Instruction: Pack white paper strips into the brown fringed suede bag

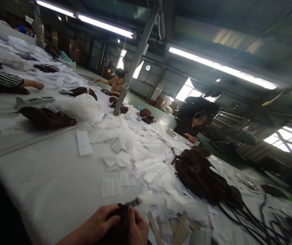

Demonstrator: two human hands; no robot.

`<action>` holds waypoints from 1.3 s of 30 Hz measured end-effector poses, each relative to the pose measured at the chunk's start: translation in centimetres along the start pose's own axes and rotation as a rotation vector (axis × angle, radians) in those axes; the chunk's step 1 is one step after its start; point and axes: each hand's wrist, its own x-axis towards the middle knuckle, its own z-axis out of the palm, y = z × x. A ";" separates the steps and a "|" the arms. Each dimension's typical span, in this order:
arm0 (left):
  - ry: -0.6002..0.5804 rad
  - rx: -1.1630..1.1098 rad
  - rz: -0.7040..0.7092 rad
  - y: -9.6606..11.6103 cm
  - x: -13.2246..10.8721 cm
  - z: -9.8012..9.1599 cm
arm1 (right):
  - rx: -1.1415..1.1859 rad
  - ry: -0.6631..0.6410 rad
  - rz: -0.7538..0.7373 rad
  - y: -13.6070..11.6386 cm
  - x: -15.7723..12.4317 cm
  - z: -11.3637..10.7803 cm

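At the table's near edge, my left hand [102, 220] and my right hand [139, 225] are closed on a dark brown, suede-like bag piece [117, 228]. The fingers of both hands pinch its upper edge from either side. Its lower part drops out of the frame, so its full shape is hidden. Just beyond my fingertips lies a small grey and whitish roll [137, 201], too blurred to name exactly. Two white paper squares [111, 188] rest flat in front of my left hand. Beige card strips [180, 227] are scattered beside my right hand.
A pile of brown fringed bags [199, 172] with long straps lies to the right. Another brown bag [46, 116] sits at left near plastic wrap [84, 110]. White papers cover the middle. A post [135, 61] stands beyond. Several co-workers, one in a striped sleeve [3, 75], surround the table.
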 end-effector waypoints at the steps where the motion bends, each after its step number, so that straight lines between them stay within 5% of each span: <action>1: 0.007 -0.005 -0.014 -0.3 -0.2 0.0 | -0.016 -0.008 -0.011 0.1 0.0 0.1; 9: 0.040 -0.008 -0.059 -0.4 0.7 0.3 | -0.301 0.017 -0.219 2.0 -0.4 1.1; 12: -0.031 0.054 -0.046 -0.2 0.9 -0.4 | -0.287 0.004 -0.201 1.7 -0.3 0.6; 21: 0.032 0.176 0.017 -3.2 -0.2 -1.9 | -0.207 0.100 -0.097 -0.1 0.1 0.6; 39: -0.163 -0.123 -0.125 3.2 6.9 -2.9 | -0.526 0.228 -0.249 -9.0 2.1 -0.8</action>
